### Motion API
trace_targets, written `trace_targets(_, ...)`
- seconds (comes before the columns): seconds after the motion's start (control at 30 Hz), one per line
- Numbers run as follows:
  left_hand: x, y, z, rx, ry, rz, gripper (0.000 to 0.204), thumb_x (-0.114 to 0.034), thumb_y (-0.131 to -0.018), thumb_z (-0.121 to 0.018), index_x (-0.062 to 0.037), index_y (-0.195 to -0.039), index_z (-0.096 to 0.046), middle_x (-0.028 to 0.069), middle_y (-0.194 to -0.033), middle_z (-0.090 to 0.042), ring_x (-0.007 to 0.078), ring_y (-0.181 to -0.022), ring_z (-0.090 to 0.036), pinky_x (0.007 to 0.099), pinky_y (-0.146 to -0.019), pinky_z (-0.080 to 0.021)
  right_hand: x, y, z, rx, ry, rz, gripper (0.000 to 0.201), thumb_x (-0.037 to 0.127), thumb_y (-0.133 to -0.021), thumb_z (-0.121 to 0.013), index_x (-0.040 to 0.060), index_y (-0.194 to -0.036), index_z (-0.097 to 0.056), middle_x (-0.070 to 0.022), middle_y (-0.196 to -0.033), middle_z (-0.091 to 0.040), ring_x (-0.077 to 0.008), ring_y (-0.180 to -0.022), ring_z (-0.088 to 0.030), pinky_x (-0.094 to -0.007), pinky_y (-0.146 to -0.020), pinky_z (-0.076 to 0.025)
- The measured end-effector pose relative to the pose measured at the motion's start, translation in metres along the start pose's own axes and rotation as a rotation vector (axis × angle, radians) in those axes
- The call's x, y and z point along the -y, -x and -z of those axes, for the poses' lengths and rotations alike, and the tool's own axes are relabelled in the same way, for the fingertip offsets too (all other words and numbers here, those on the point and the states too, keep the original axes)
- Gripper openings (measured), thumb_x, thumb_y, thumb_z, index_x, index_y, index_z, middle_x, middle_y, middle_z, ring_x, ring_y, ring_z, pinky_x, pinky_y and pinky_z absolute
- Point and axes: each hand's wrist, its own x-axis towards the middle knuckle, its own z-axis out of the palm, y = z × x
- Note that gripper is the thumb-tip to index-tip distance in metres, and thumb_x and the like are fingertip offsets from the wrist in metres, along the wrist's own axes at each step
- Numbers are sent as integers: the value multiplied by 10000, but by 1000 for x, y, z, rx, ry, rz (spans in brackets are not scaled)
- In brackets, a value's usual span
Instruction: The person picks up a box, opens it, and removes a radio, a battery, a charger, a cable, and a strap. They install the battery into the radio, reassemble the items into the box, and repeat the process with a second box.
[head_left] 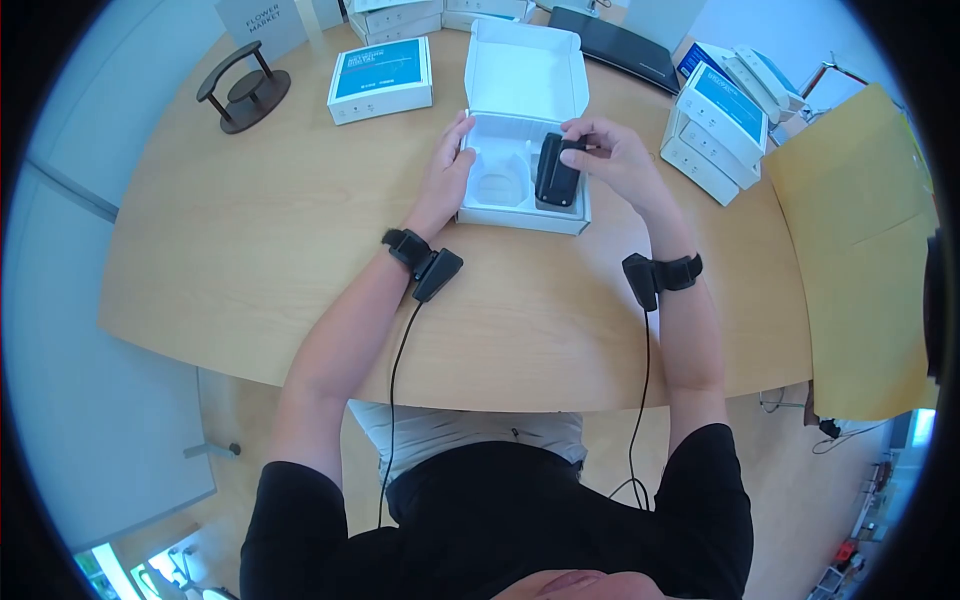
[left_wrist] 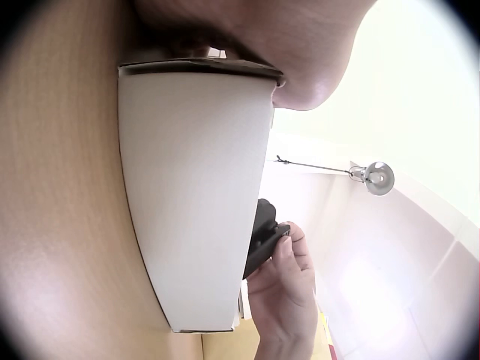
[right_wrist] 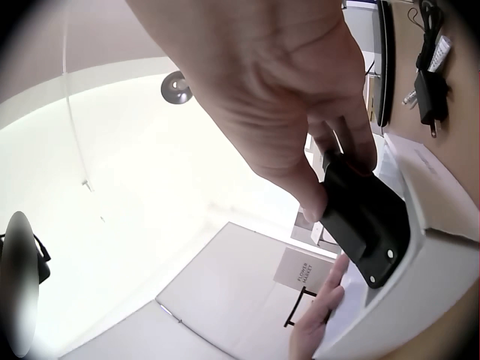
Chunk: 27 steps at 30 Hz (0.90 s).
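An open white cardboard box (head_left: pixel 522 215) lies on the table with its lid raised at the back. Inside, a molded insert shows a rounded hollow (head_left: pixel 498 185) on the left. My right hand (head_left: pixel 615 165) pinches a black device (head_left: pixel 556 172) between thumb and fingers, over the box's right compartment. Two small pale dots mark the near end of this black piece (right_wrist: pixel 371 221), tilted at the rim in the right wrist view. At the left wall, my left hand (head_left: pixel 447 175) holds the box, thumb at the rim; part of its fingers is hidden in the left wrist view.
A closed white and blue box (head_left: pixel 380 80) and a dark wooden stand (head_left: pixel 245 90) are at the back left. Stacked boxes (head_left: pixel 715 130) stand at the right, near a yellow panel (head_left: pixel 850 240). Behind is a black laptop (head_left: pixel 615 50). A black power adapter (right_wrist: pixel 431 97) lies beyond the box.
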Motion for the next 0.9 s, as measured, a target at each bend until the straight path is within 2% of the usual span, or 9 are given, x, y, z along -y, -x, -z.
trace_targets(0.07,-4,0,1,15,4,26,524,-110,-1068,-505,-14,-1583,-478,164,-1737,-316,268,-1616,-276,374,-1295,-239,20,0,12,-67,-39,-178,253,249,-941,-826,84,-1114,-744,-29,-1071,-738,-96,-995,-651,-258,-792,-522)
trace_targets(0.13,-9,-3,3,27,-10,66,526,-132,-1063,-535,3,-1568,-478,202,-1712,-346,293,-1600,-312,383,-1275,-283,21,-5,20,-83,-110,-149,270,262,-951,-817,87,-1143,-746,-16,-1046,-739,-91,-980,-649,-272,-819,-523)
trace_targets(0.23,-21,-14,9,-91,-292,-115,536,-235,-1087,-587,5,-1556,-487,205,-1660,-423,303,-1567,-369,385,-1265,-301,27,-9,21,-50,-212,-76,323,273,-984,-784,55,-1217,-738,-7,-1109,-740,-87,-959,-651,-262,-834,-517)
trace_targets(0.33,-82,-13,-12,-28,101,8,595,-382,-1096,-619,-11,-1547,-501,183,-1561,-536,284,-1450,-522,389,-1211,-383,37,-10,7,-22,-269,-2,332,277,-991,-777,53,-1233,-736,-10,-1102,-740,-92,-980,-655,-279,-900,-507)
trace_targets(0.43,-113,-3,-34,177,393,288,565,-446,-1120,-568,-33,-1504,-541,127,-1403,-646,196,-1276,-641,372,-1101,-501,49,-8,-14,-12,-284,43,337,290,-1012,-751,56,-1253,-724,-14,-1084,-739,-104,-1033,-661,-300,-949,-506)
trace_targets(0.57,-126,-10,-51,195,561,305,554,-527,-1108,-539,-45,-1375,-596,143,-1287,-689,240,-1132,-698,400,-1019,-573,62,-7,-30,-183,-332,127,363,314,-1054,-694,33,-1283,-689,-28,-1075,-740,-117,-1097,-668,-312,-969,-518)
trace_targets(0.67,-125,-22,-48,38,884,295,528,-529,-1109,-535,-46,-1306,-611,144,-1285,-690,252,-1133,-694,398,-1020,-570,50,-15,-37,-387,-392,129,346,312,-1069,-657,7,-1233,-670,-51,-1032,-737,-121,-975,-701,-298,-871,-559)
trace_targets(0.77,-132,-31,-42,-97,1009,253,523,-539,-1110,-524,-48,-1270,-608,127,-1258,-687,250,-1111,-682,415,-1008,-567,50,-8,-40,-155,-416,-102,316,291,-1059,-643,-11,-1151,-658,-69,-963,-733,-120,-811,-702,-286,-743,-578)
trace_targets(0.9,-140,-29,-45,-167,933,202,615,-618,-1087,-511,-46,-1301,-582,123,-1255,-677,247,-1124,-660,416,-987,-568,49,-5,-73,-32,-373,-45,260,232,-1038,-644,-19,-1104,-653,-73,-871,-719,-114,-710,-678,-266,-651,-560)
